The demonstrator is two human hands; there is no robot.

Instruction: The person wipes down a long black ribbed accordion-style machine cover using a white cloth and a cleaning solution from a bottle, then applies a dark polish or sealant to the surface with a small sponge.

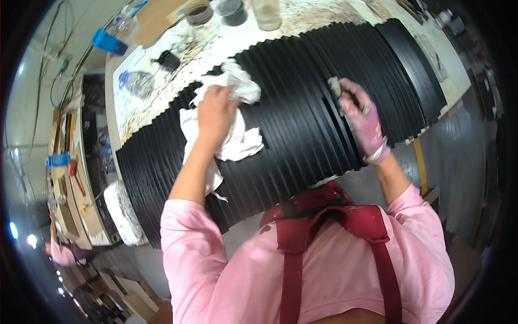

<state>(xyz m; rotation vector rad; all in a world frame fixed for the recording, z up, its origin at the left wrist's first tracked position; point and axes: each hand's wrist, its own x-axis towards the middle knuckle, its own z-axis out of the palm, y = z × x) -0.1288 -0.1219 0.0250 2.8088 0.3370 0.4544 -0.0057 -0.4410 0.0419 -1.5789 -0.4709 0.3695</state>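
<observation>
A row of long black ribbed strips (288,102) lies side by side in front of me, reaching over the table's near edge. My bare left hand (216,116) is closed on a crumpled white cloth (240,144), which rests on the strips left of the middle. On the right, my right hand (364,116) wears a stained pink glove. Its fingers are curled round a small greyish-white wad (335,87) held at the strips; whether that is a sponge or a rag I cannot tell. Beside this hand, a narrow gap shows between two strips.
Behind the strips, the spattered white table (127,127) holds tubs (232,12), a clear container (267,15), a small black pot (169,60) and a clear plastic bottle (141,83). A white wrapped block (123,213) sits at the left end. Another person (63,254) is at the far left.
</observation>
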